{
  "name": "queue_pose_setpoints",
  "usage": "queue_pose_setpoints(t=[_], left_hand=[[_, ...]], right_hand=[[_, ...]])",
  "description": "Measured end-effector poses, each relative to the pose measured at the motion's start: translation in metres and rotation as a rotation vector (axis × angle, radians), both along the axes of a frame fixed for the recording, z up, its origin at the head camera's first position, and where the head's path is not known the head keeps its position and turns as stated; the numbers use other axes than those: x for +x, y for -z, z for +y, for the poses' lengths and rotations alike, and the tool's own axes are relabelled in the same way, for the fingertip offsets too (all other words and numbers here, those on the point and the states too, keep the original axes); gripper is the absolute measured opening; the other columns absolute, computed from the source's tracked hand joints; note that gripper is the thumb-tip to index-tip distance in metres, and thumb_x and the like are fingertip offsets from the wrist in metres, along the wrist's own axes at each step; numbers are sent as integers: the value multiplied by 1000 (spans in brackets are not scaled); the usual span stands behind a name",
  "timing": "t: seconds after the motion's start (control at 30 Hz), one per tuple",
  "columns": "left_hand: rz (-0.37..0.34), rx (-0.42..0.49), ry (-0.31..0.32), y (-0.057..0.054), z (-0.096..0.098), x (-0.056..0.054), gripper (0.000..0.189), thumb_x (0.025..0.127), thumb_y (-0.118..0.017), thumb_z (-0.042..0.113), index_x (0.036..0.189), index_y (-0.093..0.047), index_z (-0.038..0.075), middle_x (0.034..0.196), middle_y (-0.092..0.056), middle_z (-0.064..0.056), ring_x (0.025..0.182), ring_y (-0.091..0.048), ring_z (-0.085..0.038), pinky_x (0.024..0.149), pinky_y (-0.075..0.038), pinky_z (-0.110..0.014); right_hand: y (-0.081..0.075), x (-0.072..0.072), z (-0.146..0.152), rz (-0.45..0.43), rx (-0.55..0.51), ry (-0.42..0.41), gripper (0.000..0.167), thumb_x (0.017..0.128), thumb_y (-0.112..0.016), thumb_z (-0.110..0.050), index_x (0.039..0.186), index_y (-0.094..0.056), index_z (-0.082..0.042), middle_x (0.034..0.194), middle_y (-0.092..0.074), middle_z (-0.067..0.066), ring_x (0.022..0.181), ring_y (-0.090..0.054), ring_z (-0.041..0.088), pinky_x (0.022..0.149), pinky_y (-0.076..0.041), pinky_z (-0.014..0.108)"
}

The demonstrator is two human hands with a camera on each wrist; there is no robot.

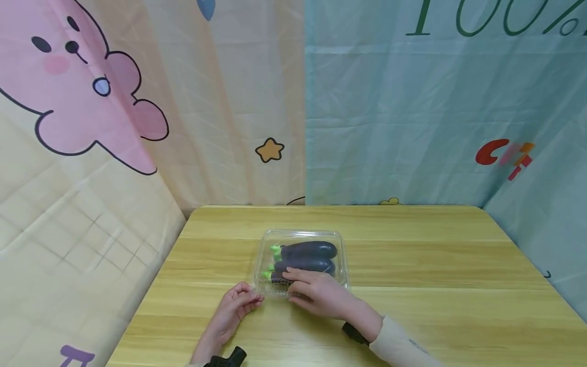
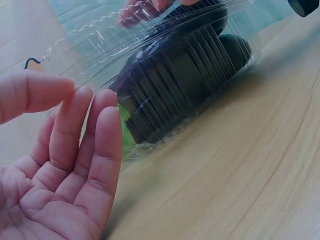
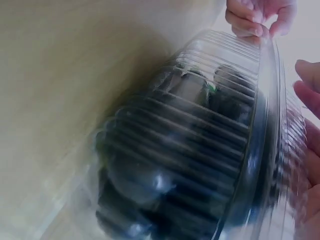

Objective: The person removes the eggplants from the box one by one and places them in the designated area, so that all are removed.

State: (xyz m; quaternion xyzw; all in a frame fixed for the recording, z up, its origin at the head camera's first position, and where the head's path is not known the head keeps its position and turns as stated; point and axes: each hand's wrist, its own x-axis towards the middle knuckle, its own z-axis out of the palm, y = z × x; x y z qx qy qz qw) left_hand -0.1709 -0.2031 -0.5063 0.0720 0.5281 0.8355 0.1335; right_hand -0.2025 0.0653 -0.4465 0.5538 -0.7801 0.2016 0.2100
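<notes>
A clear plastic clamshell box (image 1: 301,234) sits on the table with dark purple eggplants (image 1: 308,250) inside, their green stem ends toward the left. Its ribbed side wall (image 2: 165,75) and the lid lying over the base show in the wrist views. At the front left corner, my left hand (image 1: 236,308) pinches the rim between thumb and fingertips; the other fingers (image 2: 107,145) are held close together beside the box. My right hand (image 1: 318,293) rests over the front of the lid, fingers loosely bent, covering part of the nearest eggplant.
The wooden table (image 1: 412,255) extends around the box on every side. Printed cloth curtains (image 1: 390,127) hang behind it and along both sides. Dark camera mounts (image 1: 229,358) are on both wrists.
</notes>
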Motion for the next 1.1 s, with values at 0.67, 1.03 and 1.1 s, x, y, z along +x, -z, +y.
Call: queue_pose_setpoints(t=[0.67,1.03,1.1], left_hand=[[10,-23,8,-5,1,1,11,93,-50,-2,90,-54,7,90,-63,-5,89,-64,-16,82,-51,-27],[-15,-7,10,-4,7,6,7,97,-46,1,97,-48,8,90,-62,-5,86,-63,-16,79,-52,-28],[-36,-19,-17,-3,12,7,5,97,-47,3,99,-45,7,89,-62,-5,83,-64,-16,77,-52,-29]], right_hand=[[7,-3,46,-203,-105,-10,6,86,-71,-17,92,-71,-18,128,-58,6,122,-49,31,103,-26,59],[11,-4,46,-249,-127,-9,3,88,-69,-24,90,-71,-23,130,-57,3,126,-46,28,99,-31,57],[10,-5,46,-288,-130,-15,3,88,-70,-23,90,-72,-23,129,-58,3,126,-45,27,99,-30,57]])
